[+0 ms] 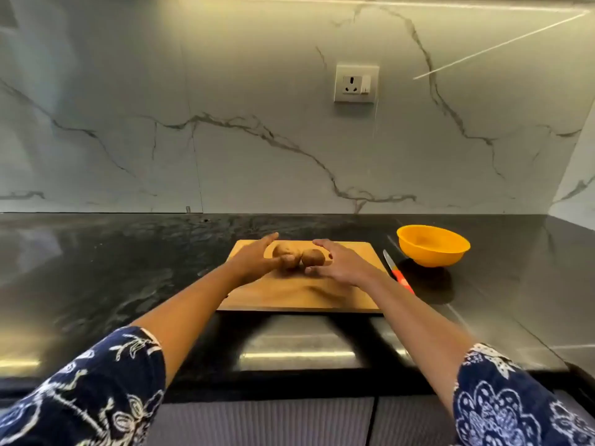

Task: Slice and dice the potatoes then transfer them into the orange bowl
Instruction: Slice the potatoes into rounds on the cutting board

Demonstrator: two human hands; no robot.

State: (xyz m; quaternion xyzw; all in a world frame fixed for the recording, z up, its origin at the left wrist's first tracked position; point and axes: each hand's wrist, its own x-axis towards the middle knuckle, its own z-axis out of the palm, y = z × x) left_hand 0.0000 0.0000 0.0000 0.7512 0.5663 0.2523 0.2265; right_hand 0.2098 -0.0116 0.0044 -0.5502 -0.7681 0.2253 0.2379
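Head view. The cutting board (302,294) lies on the dark table (128,252), its near edge close to the table's front edge. There is free table surface between its far edge and the marble wall, and a wide stretch to its left. On the right, room is tighter: the knife (397,275) lies just beside the board's right edge, between the board and the orange bowl (433,246), which stands apart from the board, further back.

Count: two potatoes, the left potato (285,252) and the right potato (313,257), touching or nearly so on the far half of the board. One board, one knife, one bowl, one wall socket (355,83).

The left hand (254,259) and the right hand (341,262) flank the potatoes, fingers spread and fairly straight, gripping nothing. The left thumb overlaps the left potato's near side; we cannot tell whether it touches. The right forearm hides the board's near right corner. The picture is soft, so the potato skins show no detail.
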